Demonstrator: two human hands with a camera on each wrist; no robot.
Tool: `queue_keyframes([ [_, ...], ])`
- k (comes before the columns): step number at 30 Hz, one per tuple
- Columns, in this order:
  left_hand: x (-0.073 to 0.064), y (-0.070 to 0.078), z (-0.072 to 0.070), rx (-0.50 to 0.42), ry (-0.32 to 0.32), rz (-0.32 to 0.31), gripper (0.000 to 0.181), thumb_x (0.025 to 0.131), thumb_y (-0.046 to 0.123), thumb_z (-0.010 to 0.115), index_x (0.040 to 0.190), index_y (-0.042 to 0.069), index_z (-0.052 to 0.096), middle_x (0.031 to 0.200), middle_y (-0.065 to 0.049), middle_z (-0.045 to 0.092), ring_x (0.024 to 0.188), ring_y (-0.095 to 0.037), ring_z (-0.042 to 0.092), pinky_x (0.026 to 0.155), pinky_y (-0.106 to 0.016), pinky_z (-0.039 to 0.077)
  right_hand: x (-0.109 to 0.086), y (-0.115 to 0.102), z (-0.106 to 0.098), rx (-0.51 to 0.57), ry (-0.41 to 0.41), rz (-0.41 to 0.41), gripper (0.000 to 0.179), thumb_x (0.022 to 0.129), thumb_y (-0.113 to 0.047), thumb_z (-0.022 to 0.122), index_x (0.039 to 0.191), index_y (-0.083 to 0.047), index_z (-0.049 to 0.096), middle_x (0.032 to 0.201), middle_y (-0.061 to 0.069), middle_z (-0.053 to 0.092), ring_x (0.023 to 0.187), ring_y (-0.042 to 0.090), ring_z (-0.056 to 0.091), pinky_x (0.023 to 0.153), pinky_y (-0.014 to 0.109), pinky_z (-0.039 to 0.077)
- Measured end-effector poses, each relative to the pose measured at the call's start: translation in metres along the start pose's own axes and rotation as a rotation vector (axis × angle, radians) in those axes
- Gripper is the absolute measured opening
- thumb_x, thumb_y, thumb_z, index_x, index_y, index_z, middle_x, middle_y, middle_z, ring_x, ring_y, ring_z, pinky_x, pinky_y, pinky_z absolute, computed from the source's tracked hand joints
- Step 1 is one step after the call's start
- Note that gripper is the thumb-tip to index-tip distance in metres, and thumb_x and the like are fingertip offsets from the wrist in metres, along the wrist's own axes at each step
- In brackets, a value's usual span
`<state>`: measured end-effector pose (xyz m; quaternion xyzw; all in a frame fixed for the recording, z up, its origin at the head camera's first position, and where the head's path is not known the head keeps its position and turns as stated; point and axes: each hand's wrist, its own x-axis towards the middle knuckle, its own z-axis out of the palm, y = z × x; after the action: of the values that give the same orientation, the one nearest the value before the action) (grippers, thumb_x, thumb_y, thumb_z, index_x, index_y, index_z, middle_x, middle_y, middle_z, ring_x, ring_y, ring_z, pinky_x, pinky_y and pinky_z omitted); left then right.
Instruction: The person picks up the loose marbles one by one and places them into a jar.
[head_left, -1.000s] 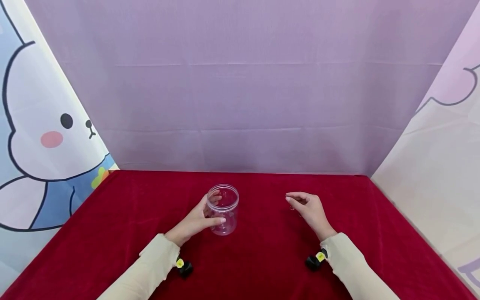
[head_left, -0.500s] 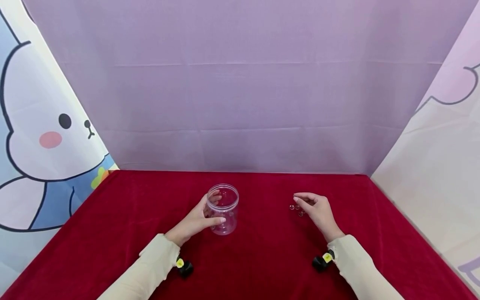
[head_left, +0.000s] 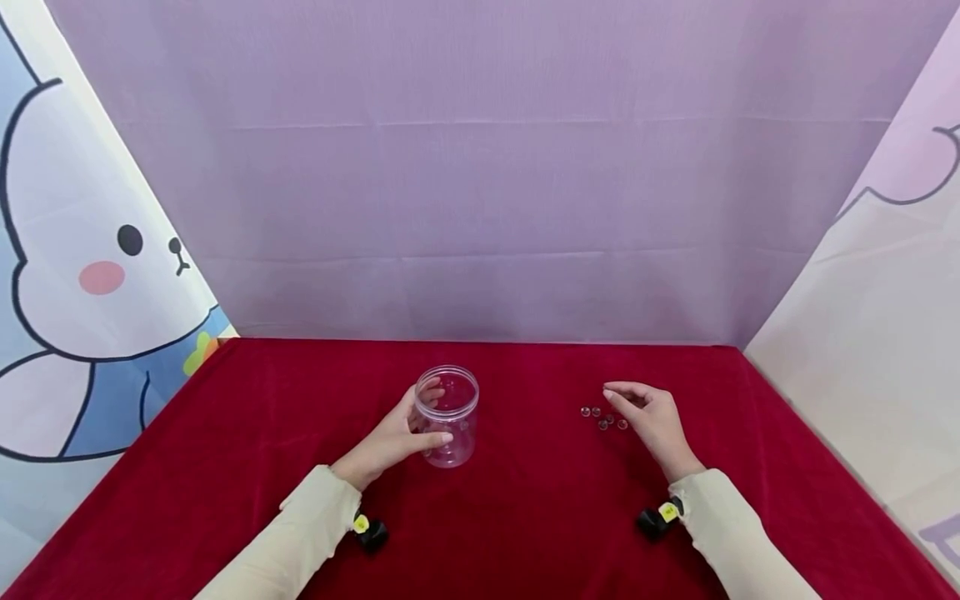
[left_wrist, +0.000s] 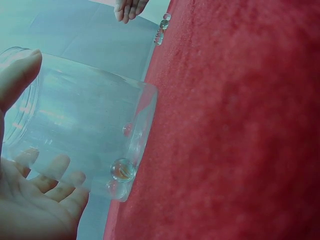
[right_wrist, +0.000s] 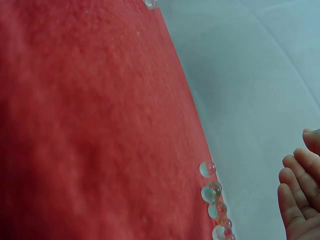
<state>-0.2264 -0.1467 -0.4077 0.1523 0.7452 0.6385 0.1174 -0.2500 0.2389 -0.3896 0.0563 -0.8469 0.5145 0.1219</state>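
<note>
My left hand [head_left: 390,442] grips a clear plastic jar [head_left: 459,429], thumb on the near side and fingers round the far side. The jar stands upright on the red cloth without a lid. A few glass marbles [left_wrist: 123,170] lie at its bottom in the left wrist view. To the right, several clear marbles [head_left: 603,425] are scattered on the cloth. My right hand [head_left: 654,421] hovers just beside and above them, fingers loosely bent. In the right wrist view its fingers [right_wrist: 295,200] hold nothing and the thumb stands apart from them.
Red cloth [head_left: 525,517] covers the table. A plain purple curtain [head_left: 480,183] rises behind its far edge. Printed cartoon sheets flank it, with a white animal [head_left: 97,242] on the left one. A black wrist camera [head_left: 371,535] hangs at each cuff.
My right hand has moved to the right, away from the jar, and more marbles show on the cloth where it covered them. The left hand and jar stay in place.
</note>
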Motion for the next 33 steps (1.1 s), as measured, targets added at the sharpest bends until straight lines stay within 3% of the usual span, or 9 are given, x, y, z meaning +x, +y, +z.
queue_keyframes([
  [5,0.001,-0.001,-0.001,0.002,0.0,0.0,0.084,0.083,0.018,0.073,0.147,0.016,0.019,0.15,-0.013,0.029,0.139,-0.032,0.026,0.106,-0.053,0.031,-0.001,0.004,-0.005,0.018,0.011,0.001,0.032,0.087,-0.023,0.069,0.109,0.0,0.069,0.082,-0.008,0.07,0.075,0.008,0.066,0.061,0.023,0.052],
  [11,0.002,-0.001,-0.001,-0.001,-0.004,-0.005,0.083,0.083,0.018,0.073,0.147,0.018,0.02,0.15,-0.012,0.028,0.139,-0.032,0.025,0.106,-0.052,0.032,-0.001,0.013,-0.013,-0.029,0.027,0.048,0.037,0.088,-0.029,0.067,0.112,-0.001,0.068,0.093,0.007,0.071,0.076,0.006,0.06,0.058,0.017,0.045],
  [19,0.0,-0.001,-0.001,-0.003,-0.002,-0.01,0.084,0.082,0.019,0.073,0.147,0.021,0.02,0.15,-0.012,0.028,0.138,-0.032,0.027,0.105,-0.052,0.033,0.002,0.024,-0.019,-0.063,-0.02,0.087,0.042,0.088,-0.031,0.067,0.115,0.001,0.066,0.099,0.016,0.07,0.081,0.011,0.062,0.061,0.018,0.046],
  [33,-0.002,0.0,0.0,-0.001,0.0,0.001,0.085,0.082,0.019,0.073,0.148,0.02,0.018,0.15,-0.013,0.028,0.137,-0.034,0.029,0.104,-0.051,0.035,0.009,0.027,-0.023,-0.149,-0.053,0.122,0.036,0.089,-0.026,0.067,0.112,0.002,0.067,0.1,0.012,0.07,0.078,-0.006,0.054,0.067,0.016,0.045],
])
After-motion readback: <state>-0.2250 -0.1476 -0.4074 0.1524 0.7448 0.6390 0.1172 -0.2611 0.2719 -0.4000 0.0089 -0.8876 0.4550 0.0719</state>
